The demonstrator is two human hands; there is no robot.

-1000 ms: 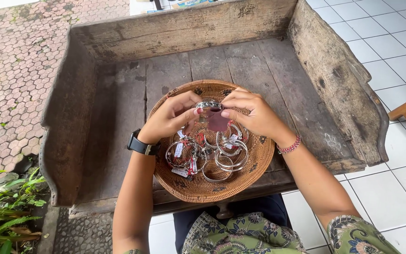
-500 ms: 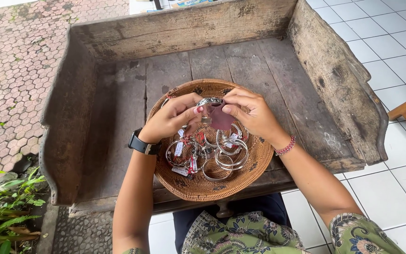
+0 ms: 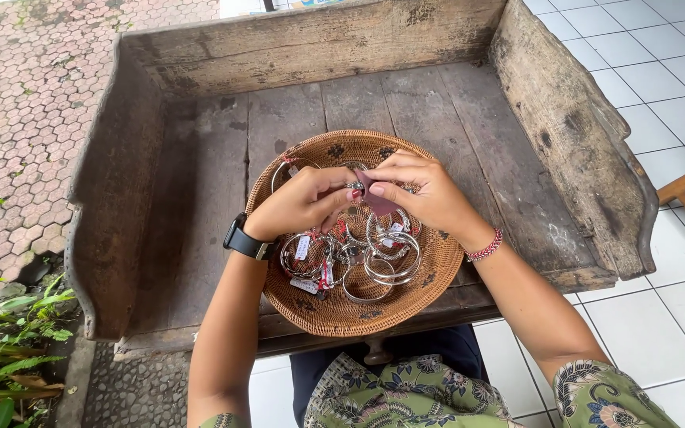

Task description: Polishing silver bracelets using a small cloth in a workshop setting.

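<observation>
Both hands meet over the round woven basket (image 3: 342, 313) on the old wooden tray-bench (image 3: 200, 214). Left hand (image 3: 299, 204) pinches a small silver ring (image 3: 355, 188); right hand (image 3: 426, 194) is closed on a dusky-pink cloth (image 3: 378, 202), pressed against it. The ring is probably light, stiff and slick, so best gripped by its edge. Tagged silver bangles (image 3: 382, 261) lie loose below.

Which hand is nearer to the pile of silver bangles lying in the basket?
Left. The left hand sits right above the bangles on the basket's left side; the right hand is slightly farther up and to the right, pinching a small dark red cloth.
</observation>
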